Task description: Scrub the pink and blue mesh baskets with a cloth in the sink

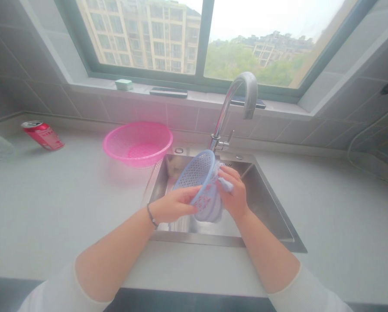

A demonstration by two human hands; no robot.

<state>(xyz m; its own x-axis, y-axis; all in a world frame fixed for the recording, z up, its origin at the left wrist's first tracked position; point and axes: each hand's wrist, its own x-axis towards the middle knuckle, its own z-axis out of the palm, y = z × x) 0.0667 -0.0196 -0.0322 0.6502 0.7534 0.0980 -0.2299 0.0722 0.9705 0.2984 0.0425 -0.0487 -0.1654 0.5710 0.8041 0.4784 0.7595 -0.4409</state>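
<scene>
Nearly edge-on, the blue basket (195, 174) tilts over the sink (265, 203).

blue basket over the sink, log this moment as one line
left hand: holding blue plastic basket | right hand: light blue cloth against basket | location: above stainless steel sink

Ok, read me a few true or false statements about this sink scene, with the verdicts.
The left hand and right hand hold the blue basket over the sink. True.
The pink basket sits inside the sink. False: it sits on the counter, left of the sink.
A dark band circles the left wrist. True.
The red can stands upright. False: it lies on its side on the counter.
</scene>
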